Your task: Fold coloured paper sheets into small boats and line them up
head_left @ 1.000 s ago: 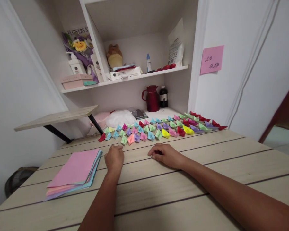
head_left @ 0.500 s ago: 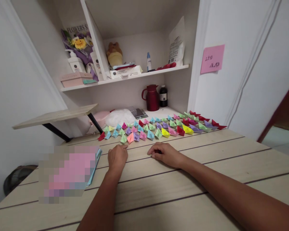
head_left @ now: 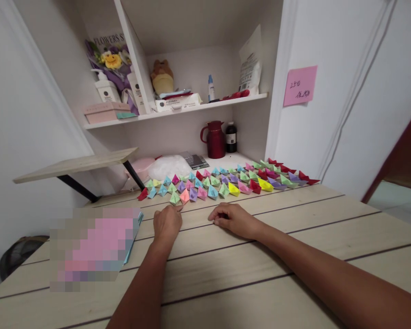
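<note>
My left hand [head_left: 167, 223] rests on the wooden table [head_left: 219, 292] with its back up. Its fingers curl under in a loose fist, and its thumb side points right; nothing shows in it. To its right, my right hand [head_left: 233, 220] lies on its side, fingers bent loosely with a gap between them and the thumb, holding nothing. Just beyond both hands stand rows of small folded paper boats in many colours. A green paper boat [head_left: 174, 198] and an orange paper boat [head_left: 184, 196] are nearest my left hand; a yellow paper boat [head_left: 233, 189] sits beyond my right.
A blurred-out stack of coloured paper [head_left: 102, 242] lies at the left. Behind it is a small raised wooden shelf [head_left: 75, 165] on black legs. A red jug [head_left: 215, 140] and a dark bottle [head_left: 231, 137] stand in the cabinet. A pink note [head_left: 300, 86] is stuck at the right.
The view has shifted very slightly, so the scene sits a little further left. My hands keep their places and poses, and the paper boats stay as they were.
</note>
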Demonstrator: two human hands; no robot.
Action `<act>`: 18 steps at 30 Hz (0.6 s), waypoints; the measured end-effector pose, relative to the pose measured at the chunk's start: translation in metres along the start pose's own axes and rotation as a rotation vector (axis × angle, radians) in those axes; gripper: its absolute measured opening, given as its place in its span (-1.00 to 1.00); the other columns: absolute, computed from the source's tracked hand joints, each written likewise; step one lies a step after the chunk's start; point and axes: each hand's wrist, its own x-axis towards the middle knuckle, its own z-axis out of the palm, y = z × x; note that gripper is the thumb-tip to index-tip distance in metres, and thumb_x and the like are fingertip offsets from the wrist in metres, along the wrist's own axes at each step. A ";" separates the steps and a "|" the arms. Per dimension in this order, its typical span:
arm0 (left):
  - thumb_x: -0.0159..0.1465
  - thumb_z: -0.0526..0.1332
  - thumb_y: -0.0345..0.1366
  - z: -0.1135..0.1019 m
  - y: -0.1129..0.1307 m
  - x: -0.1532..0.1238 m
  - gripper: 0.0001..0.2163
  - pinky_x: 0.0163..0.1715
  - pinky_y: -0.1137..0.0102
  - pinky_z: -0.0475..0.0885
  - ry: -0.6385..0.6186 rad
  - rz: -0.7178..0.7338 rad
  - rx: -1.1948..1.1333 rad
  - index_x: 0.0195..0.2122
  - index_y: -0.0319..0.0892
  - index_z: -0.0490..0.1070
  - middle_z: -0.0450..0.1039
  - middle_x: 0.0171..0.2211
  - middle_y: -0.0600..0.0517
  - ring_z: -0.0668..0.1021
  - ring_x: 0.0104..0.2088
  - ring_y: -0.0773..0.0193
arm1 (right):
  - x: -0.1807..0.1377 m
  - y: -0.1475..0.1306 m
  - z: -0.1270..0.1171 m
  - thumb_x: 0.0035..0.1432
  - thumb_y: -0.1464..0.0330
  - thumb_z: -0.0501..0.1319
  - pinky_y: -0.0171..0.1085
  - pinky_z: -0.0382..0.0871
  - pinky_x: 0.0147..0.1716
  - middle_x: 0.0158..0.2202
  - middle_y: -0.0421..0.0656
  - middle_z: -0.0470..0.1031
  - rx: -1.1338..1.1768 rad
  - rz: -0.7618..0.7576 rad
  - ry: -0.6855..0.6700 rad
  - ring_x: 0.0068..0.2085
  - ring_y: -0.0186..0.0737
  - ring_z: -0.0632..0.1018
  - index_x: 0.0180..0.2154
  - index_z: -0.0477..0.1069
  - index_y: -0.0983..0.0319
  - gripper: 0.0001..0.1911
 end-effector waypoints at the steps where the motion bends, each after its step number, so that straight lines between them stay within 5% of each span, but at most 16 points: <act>1: 0.23 0.01 -0.44 0.000 0.000 0.000 -0.61 -0.03 0.27 0.27 0.001 0.010 0.001 -0.04 0.01 0.53 0.60 -0.16 -0.08 0.58 -0.12 0.13 | 0.000 0.000 0.000 0.08 0.42 0.23 -0.29 0.33 -0.23 -0.31 -0.16 0.52 0.000 -0.001 -0.001 -0.28 -0.25 0.50 -0.25 0.55 0.17 -0.82; 18: 0.25 0.00 -0.44 -0.003 0.003 -0.005 -0.59 -0.04 0.34 0.28 0.003 0.163 0.001 0.00 0.02 0.50 0.57 -0.10 0.00 0.56 -0.12 0.20 | -0.001 -0.003 0.000 0.10 0.42 0.22 -0.30 0.32 -0.24 -0.32 -0.17 0.52 -0.026 -0.027 -0.009 -0.30 -0.26 0.49 -0.25 0.55 0.16 -0.83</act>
